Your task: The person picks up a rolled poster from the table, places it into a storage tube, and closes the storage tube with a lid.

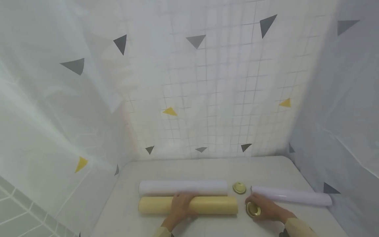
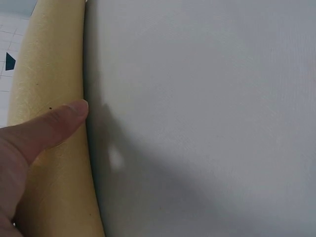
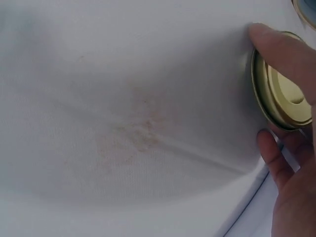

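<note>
Left hand [image 1: 180, 207] clasps yellow roll [image 1: 216, 205], right hand [image 1: 268, 210] pinches gold lid [image 1: 252, 210]
Hands apart; second lid [image 1: 239, 188] beyond the right.

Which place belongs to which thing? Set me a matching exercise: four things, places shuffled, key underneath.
1. Yellow roll
2. Thick white roll
3. Thin pale-lilac roll
4. Nearer gold lid

A. Farthest right of the four, head view
B. Held in the right grip
C. Alongside the yellow roll, on its far side
D. Under the left grip

Pairs: 1-D; 2-C; 3-A; 4-B
</note>
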### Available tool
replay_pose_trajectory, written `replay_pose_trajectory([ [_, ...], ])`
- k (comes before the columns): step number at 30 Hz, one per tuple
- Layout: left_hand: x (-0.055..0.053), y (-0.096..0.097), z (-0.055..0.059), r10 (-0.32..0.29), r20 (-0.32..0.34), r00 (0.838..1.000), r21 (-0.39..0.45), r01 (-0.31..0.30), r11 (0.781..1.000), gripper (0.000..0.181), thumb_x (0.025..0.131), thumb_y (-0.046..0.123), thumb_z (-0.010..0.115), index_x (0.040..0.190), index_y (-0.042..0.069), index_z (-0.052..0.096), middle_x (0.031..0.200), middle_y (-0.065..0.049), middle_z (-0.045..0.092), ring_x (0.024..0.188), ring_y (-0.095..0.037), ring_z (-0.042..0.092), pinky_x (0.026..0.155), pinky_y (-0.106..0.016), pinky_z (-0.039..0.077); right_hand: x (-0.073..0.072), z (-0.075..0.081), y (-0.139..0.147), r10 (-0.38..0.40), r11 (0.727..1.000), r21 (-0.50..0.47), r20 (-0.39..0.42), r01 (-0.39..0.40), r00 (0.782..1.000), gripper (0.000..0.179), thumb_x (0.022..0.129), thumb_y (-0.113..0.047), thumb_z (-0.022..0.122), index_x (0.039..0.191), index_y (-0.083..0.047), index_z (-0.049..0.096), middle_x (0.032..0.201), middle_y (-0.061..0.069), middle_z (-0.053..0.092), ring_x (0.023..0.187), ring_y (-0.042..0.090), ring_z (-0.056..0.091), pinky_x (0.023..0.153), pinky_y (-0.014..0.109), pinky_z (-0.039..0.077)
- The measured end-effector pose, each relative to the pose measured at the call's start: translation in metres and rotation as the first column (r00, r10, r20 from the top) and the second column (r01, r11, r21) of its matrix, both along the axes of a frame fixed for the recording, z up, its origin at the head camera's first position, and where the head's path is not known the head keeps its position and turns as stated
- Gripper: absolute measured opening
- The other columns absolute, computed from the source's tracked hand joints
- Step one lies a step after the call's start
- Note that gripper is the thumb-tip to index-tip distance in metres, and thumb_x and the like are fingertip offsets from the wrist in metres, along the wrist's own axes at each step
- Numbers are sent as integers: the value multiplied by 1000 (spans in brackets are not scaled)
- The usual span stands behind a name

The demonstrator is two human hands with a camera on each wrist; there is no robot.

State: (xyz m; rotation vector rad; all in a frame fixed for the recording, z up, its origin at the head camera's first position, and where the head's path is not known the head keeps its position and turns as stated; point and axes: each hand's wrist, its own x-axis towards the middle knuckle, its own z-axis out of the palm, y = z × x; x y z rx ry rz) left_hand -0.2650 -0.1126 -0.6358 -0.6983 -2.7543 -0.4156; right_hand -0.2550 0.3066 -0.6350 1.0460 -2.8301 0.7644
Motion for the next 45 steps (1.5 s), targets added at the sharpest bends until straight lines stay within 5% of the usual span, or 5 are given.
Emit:
replay_pose_trajectory([
  [14,-4,-2,1,-4,-39,999,-3,4,1000,80,53,46,96,126,27,68,123,11,75,111,-13,67,92,-37,42,-6,9,-4,-7,998,-68,165,18,986,23,85,-25,80,102,-16,67,96,-10,67,89,-2,57,80,26,52],
  [24,-4,-4,-2,32,-9,999,-31,-32,999,80,53,48,96,126,31,68,124,14,74,113,-11,67,94,-38,43,-11,8,-8,-33,995,-86,159,48,987,6,94,-16,70,99,-13,67,92,-7,69,83,-7,53,74,24,51],
  [31,-1,-4,0,36,62,997,-7,-35,999,80,53,44,96,127,28,68,126,13,74,114,-13,67,96,-41,43,-9,9,-13,-88,989,-100,204,110,975,7,97,-13,65,102,-9,67,87,-5,69,74,-8,51,67,21,50],
  [40,2,-4,4,9,71,997,47,-12,999,79,58,44,94,129,24,67,126,8,75,114,-16,67,95,-42,42,-11,8,-30,-22,969,-237,212,73,977,19,107,-14,50,106,-1,64,78,4,66,66,-3,53,57,21,47],
  [45,2,-3,5,0,26,1000,53,-1,999,78,58,45,94,128,24,67,124,7,75,110,-17,67,90,-40,42,-13,17,-45,-104,957,-216,362,192,926,35,113,-25,32,111,-1,58,81,6,62,64,6,53,55,24,47],
])
